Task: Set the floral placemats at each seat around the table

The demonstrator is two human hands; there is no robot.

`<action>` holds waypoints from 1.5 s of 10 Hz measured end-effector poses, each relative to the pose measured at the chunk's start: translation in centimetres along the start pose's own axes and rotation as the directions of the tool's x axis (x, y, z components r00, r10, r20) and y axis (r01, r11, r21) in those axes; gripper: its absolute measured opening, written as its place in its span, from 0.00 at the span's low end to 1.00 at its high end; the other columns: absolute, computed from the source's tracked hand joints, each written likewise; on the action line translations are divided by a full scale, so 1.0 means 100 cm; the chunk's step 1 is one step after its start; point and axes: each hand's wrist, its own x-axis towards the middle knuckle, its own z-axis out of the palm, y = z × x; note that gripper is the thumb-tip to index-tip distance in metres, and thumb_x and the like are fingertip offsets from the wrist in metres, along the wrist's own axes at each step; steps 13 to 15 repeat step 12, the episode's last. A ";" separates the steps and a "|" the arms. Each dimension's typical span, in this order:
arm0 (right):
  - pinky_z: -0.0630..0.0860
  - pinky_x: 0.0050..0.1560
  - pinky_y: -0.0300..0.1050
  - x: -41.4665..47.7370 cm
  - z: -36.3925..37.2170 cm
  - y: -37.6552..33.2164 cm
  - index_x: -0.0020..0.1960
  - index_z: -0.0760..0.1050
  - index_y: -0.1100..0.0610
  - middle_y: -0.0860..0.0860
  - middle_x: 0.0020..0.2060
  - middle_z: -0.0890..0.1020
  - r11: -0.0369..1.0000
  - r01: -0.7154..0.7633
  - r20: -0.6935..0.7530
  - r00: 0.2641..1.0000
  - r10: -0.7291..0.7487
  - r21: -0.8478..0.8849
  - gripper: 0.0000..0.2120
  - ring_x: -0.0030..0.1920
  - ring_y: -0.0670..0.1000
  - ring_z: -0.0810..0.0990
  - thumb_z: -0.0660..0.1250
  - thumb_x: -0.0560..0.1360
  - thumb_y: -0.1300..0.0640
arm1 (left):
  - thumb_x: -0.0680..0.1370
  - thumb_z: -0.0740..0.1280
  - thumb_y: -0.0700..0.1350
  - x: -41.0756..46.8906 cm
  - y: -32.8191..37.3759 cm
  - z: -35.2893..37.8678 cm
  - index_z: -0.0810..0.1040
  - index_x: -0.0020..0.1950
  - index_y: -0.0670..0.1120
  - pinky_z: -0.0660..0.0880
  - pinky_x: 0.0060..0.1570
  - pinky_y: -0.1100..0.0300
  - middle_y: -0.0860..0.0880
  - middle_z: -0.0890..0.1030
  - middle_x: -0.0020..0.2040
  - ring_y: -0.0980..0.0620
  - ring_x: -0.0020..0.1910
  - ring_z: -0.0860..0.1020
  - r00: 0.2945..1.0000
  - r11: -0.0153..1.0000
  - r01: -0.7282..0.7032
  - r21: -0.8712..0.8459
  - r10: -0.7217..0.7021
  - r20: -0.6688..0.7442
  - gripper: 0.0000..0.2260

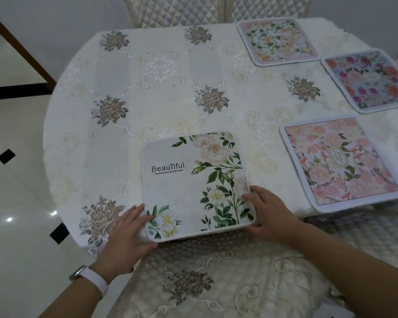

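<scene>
Forearms enter from the near side, and the left wrist carries a white wristband [90,277]

Reference item: the "BeauTiful" placemat [193,180]. It lies flat on the tablecloth [161,92] at the near table edge, with its near rim slightly overhanging

1. Left hand [124,230]: at the reference mat's near-left corner, fingers on top and thumb at the rim, pinching the corner
2. Right hand [269,214]: at its near-right corner, fingers laid fairly straight along the right edge, pressing rather than clamping. The hands are well apart, one per corner
3. Pink placemat [340,161]: right of the reference mat, flat and not touching it
4. Pastel placemat [278,41]: beyond and right of the reference mat, in front of a quilted chair back [269,8]
5. Red-and-blue placemat [368,81]: furthest right, beyond the pink one

Status (judgement): four mats are down, and the reference mat appears to be in final alignment. Cloth left of and beyond the reference mat carries no mat, although another quilted chair back [170,10] stands there, so at least one seat likely remains. No spare mats are in view
</scene>
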 end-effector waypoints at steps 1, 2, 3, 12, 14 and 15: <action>0.58 0.74 0.52 -0.001 0.002 0.001 0.75 0.60 0.49 0.54 0.74 0.62 1.000 0.005 -0.007 1.000 -0.005 0.004 0.43 0.74 0.55 0.60 0.67 0.64 0.35 | 0.63 0.71 0.65 0.001 -0.004 -0.002 0.76 0.65 0.55 0.59 0.70 0.48 0.58 0.64 0.73 0.56 0.74 0.58 1.000 0.999 -0.005 -0.036 0.005 -0.002 0.32; 0.61 0.74 0.52 -0.001 0.004 0.003 0.75 0.61 0.50 0.54 0.73 0.64 1.000 0.003 -0.018 1.000 -0.003 0.008 0.44 0.73 0.56 0.62 0.68 0.64 0.34 | 0.63 0.71 0.65 0.001 -0.007 -0.004 0.75 0.65 0.56 0.60 0.71 0.47 0.58 0.66 0.73 0.55 0.74 0.59 1.000 0.998 -0.003 -0.063 0.003 0.002 0.32; 0.59 0.73 0.52 -0.002 0.003 0.002 0.75 0.62 0.51 0.55 0.73 0.64 1.000 0.006 -0.025 1.000 -0.006 -0.002 0.44 0.73 0.56 0.62 0.68 0.64 0.35 | 0.63 0.71 0.65 0.001 -0.005 -0.004 0.76 0.64 0.55 0.59 0.70 0.48 0.57 0.66 0.72 0.55 0.74 0.59 1.000 0.999 -0.016 -0.051 0.015 -0.009 0.32; 0.67 0.69 0.50 -0.032 -0.060 -0.031 0.74 0.65 0.54 0.52 0.72 0.68 0.995 -0.023 -0.131 0.991 0.010 -0.096 0.29 0.69 0.53 0.68 0.61 0.77 0.42 | 0.75 0.72 0.53 -0.002 0.074 -0.043 0.71 0.70 0.51 0.64 0.68 0.49 0.51 0.69 0.73 0.48 0.71 0.66 0.983 0.991 0.092 -0.099 -0.106 -0.147 0.25; 0.67 0.69 0.50 -0.032 -0.060 -0.031 0.74 0.65 0.54 0.52 0.72 0.68 0.995 -0.023 -0.131 0.991 0.010 -0.096 0.29 0.69 0.53 0.68 0.61 0.77 0.42 | 0.75 0.72 0.53 -0.002 0.074 -0.043 0.71 0.70 0.51 0.64 0.68 0.49 0.51 0.69 0.73 0.48 0.71 0.66 0.983 0.991 0.092 -0.099 -0.106 -0.147 0.25; 0.67 0.69 0.50 -0.032 -0.060 -0.031 0.74 0.65 0.54 0.52 0.72 0.68 0.995 -0.023 -0.131 0.991 0.010 -0.096 0.29 0.69 0.53 0.68 0.61 0.77 0.42 | 0.75 0.72 0.53 -0.002 0.074 -0.043 0.71 0.70 0.51 0.64 0.68 0.49 0.51 0.69 0.73 0.48 0.71 0.66 0.983 0.991 0.092 -0.099 -0.106 -0.147 0.25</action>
